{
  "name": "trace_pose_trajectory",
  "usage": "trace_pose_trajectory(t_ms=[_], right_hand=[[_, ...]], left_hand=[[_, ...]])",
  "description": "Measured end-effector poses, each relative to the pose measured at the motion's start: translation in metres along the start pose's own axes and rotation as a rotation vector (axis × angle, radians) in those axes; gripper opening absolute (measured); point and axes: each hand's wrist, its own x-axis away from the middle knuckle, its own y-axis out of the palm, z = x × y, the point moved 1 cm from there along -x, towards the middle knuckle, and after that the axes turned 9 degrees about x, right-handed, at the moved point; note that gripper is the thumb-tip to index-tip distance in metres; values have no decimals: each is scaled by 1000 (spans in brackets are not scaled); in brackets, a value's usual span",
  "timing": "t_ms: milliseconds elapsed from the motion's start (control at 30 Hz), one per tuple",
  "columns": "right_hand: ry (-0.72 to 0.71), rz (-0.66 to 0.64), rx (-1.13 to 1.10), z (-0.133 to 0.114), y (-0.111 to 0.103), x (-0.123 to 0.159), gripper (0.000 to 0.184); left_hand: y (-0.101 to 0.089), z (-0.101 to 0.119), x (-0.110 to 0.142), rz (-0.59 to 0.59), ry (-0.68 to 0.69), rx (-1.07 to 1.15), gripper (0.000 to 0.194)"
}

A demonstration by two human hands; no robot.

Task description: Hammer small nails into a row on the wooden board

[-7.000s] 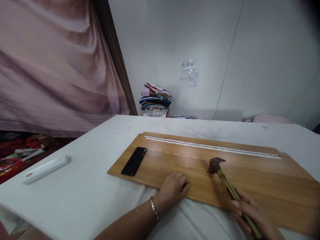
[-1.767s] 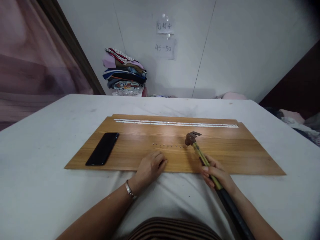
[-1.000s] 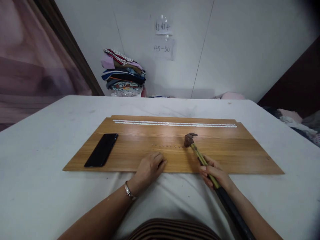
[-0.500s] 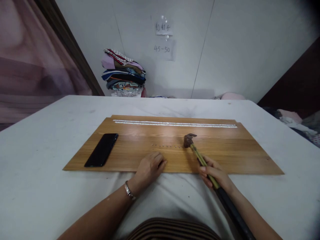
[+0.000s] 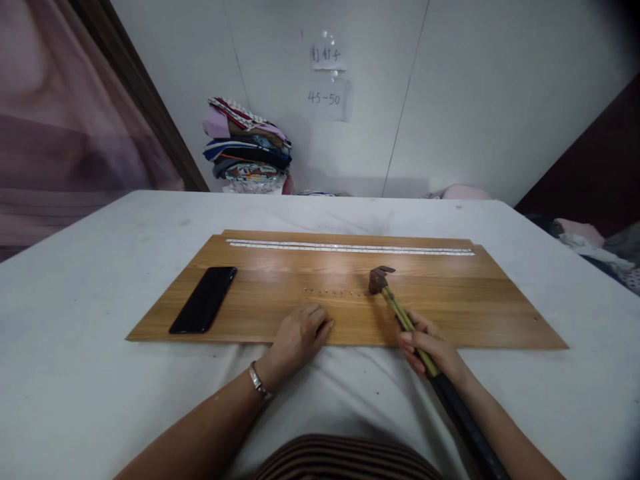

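Observation:
A long wooden board [image 5: 465,307] lies on the white table [image 5: 90,360]. My right hand [image 5: 433,348] is wrapped round the yellow-and-black handle of a hammer [image 5: 390,301], whose brown head rests on the board at the right end of a short row of nails [image 5: 330,291]. My left hand [image 5: 300,335] rests on the board's near edge just below that row, fingers curled loosely with nothing in them. A bracelet sits on that wrist.
A black phone [image 5: 203,308] lies on the board's left end. A pale strip [image 5: 350,248] runs along the board's far edge. Folded clothes [image 5: 247,150] are stacked against the wall behind the table. A pink curtain [image 5: 60,113] hangs at the left.
The hammer head has stayed near the right end of the nail row, shifting only slightly. Seven seconds ago I looked from further left; my view has since turned to face the board squarely.

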Motion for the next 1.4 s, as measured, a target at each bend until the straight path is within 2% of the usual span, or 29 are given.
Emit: trace_pose_trajectory(t_ms=[600, 900, 1133, 1400], right_hand=[[13, 8, 20, -4, 2, 3, 37], [22, 15, 31, -5, 3, 2, 34], [12, 14, 10, -8, 4, 5, 43], [30, 12, -1, -3, 2, 3, 33]], left_hand=[[-1, 1, 0, -6, 3, 7, 21], [-2, 2, 0, -2, -3, 18, 21], [-1, 1, 0, -6, -7, 28, 20], [-1, 0, 1, 3, -4, 37, 20]])
